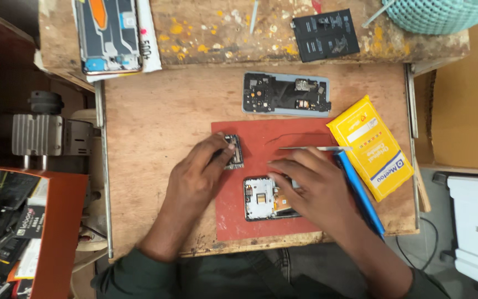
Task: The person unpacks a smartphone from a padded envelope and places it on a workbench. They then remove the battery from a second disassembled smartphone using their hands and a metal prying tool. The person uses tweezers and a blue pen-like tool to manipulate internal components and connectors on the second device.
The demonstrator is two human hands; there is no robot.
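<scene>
Head view: left hand (pixel 195 174) fingers pinch small board (pixel 233 151), long axis vertical; right hand (pixel 312 185) fingers flat on phone (pixel 261 198).

A flat yellow rectangular package (pixel 370 147) with white and blue label patches lay tilted at the right of the frame, while printed black-and-white packets (pixel 26 221) crowded the lower left corner.

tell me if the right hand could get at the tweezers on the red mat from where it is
Probably yes: the right hand rests on the opened phone, and the tweezers lie just beyond its fingers on the red mat, with nothing between.
</scene>
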